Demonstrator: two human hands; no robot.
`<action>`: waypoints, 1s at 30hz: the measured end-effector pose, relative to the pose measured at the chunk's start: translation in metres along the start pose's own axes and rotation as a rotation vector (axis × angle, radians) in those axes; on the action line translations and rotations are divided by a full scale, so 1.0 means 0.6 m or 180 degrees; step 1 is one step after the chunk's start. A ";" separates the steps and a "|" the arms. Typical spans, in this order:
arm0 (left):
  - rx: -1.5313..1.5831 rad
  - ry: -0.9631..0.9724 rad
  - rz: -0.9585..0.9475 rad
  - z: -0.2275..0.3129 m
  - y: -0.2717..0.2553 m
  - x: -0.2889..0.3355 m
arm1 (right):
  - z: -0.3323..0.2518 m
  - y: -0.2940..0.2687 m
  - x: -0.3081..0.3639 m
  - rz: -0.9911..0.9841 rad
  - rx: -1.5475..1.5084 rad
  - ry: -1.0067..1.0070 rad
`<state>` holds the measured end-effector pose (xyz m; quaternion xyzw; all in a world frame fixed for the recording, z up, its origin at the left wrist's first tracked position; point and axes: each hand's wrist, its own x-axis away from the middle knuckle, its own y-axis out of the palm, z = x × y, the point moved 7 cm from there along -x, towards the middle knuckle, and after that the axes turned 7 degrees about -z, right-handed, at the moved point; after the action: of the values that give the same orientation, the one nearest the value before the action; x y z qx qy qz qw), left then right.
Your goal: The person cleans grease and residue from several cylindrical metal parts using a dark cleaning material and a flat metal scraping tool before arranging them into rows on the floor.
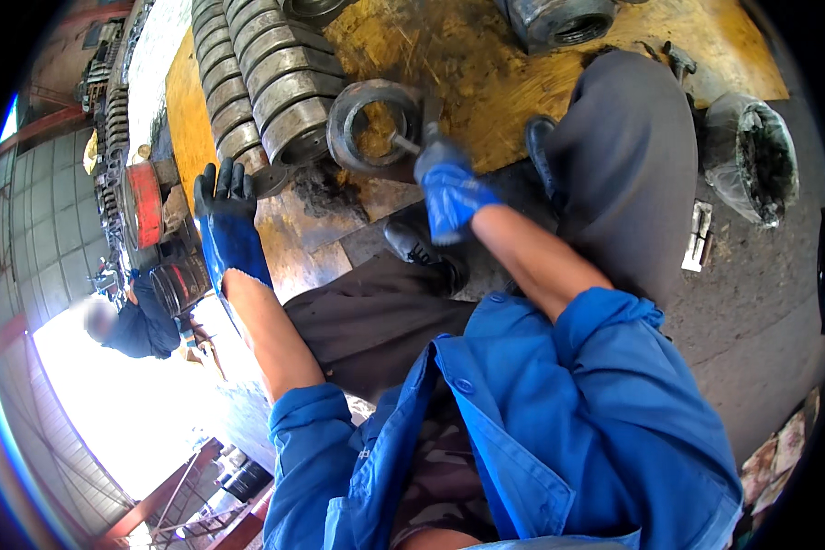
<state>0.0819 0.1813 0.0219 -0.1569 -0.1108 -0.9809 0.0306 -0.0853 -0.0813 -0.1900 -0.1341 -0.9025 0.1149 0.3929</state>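
Observation:
My left hand (226,206), in a blue glove with dark fingers, is open with its fingers stretched out beside the near end of the metal ring rows. It holds nothing that I can see. My right hand (446,183), gloved alike, is closed around a short grey rod-like tool (404,142); motion blurs it, so its kind is unclear. The tool's pale end reaches over the edge of a thick metal ring (342,142). That ring leans next to two long rows of grey metal rings (289,87) lying on the yellow-stained board (486,110).
A threaded metal cylinder (559,23) lies at the far side. A hammer (680,62) rests beyond my right knee. To the right stands a clear plastic bag (752,156) with dark contents. Red-banded machine parts (144,203) and another person (142,325) are at left.

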 end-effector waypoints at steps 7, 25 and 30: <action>-0.0038 -0.0114 -0.0075 -0.023 0.026 -0.012 | 0.046 -0.015 -0.078 0.0177 -0.0017 0.0015; -0.0332 -0.0126 -0.0035 -0.012 0.018 -0.019 | 0.073 0.099 -0.033 0.0730 -0.1428 -0.1167; -0.0397 0.0082 -0.0297 -0.024 0.048 -0.037 | 0.067 0.120 -0.102 -0.0272 -0.3358 -0.0492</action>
<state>0.1012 0.1503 0.0075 -0.1405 -0.0562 -0.9882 -0.0236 -0.0642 -0.0384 -0.2806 -0.2677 -0.8686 -0.3610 0.2088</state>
